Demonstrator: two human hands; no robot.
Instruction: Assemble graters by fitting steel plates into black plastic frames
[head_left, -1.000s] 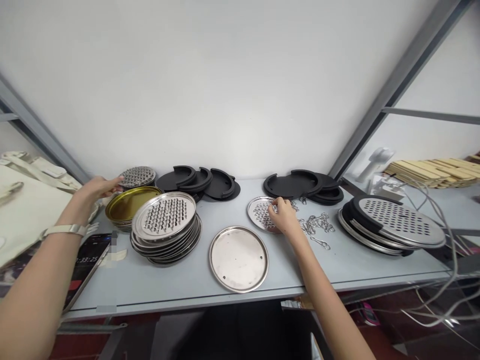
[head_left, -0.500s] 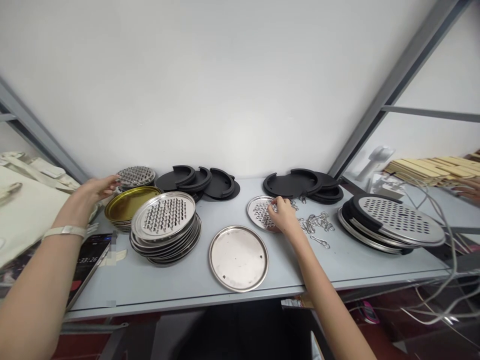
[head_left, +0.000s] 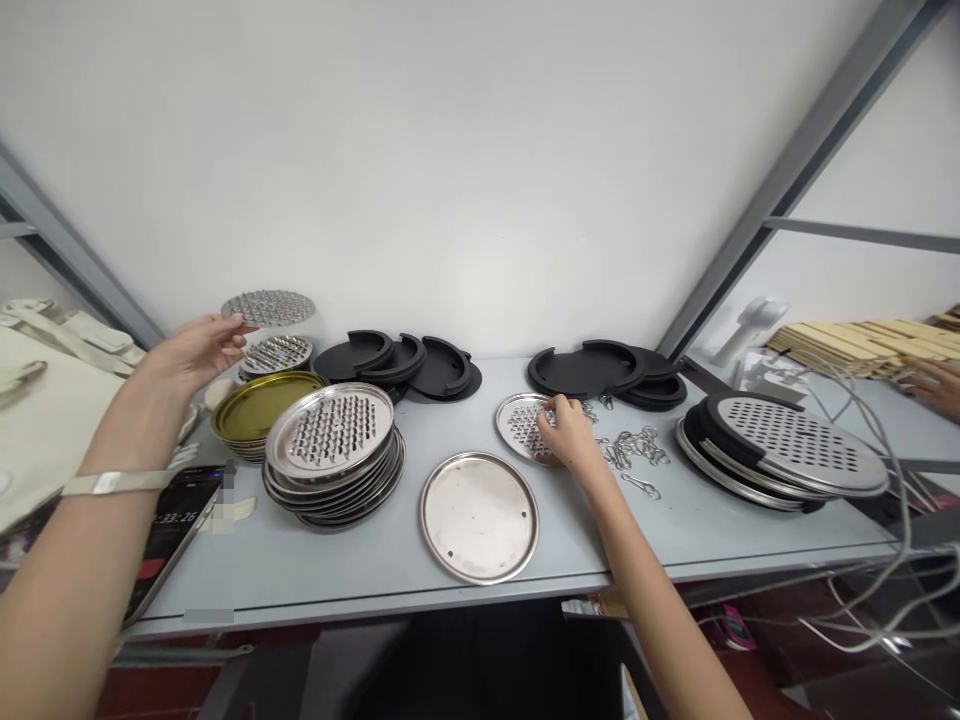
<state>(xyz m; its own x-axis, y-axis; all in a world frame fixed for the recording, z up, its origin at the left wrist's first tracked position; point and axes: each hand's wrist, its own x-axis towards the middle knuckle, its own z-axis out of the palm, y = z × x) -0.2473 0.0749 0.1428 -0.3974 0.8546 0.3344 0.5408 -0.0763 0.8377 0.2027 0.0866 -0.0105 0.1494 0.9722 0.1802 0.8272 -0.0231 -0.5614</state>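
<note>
Pinched at its edge, a round grater disc [head_left: 271, 307] is held by my left hand [head_left: 201, 345] above a pile of similar grater discs [head_left: 277, 354] at the back left. Gold round lids [head_left: 266, 405] are stacked just in front of that pile. A taller stack of silver grater plates [head_left: 330, 440] stands to their right. My right hand [head_left: 566, 428] rests with bent fingers on a small rimmed grater plate [head_left: 521, 425]; whether it grips the plate is hidden. A plain silver rimmed plate [head_left: 480, 517] with small holes lies flat in front.
Black C-rimmed holders [head_left: 589, 368] lie along the wall, others [head_left: 364, 355] farther left. Metal clips [head_left: 634, 447] are scattered beside my right hand. Black-edged graters [head_left: 795, 440] are piled at right, near loose cables [head_left: 885, 430]. A phone [head_left: 176, 520] lies left. Another person's hand [head_left: 936, 385] shows far right.
My left hand has lifted the top grater disc off the back-left pile. My right hand has stayed in place. Another person's hand has come into view at the far right.
</note>
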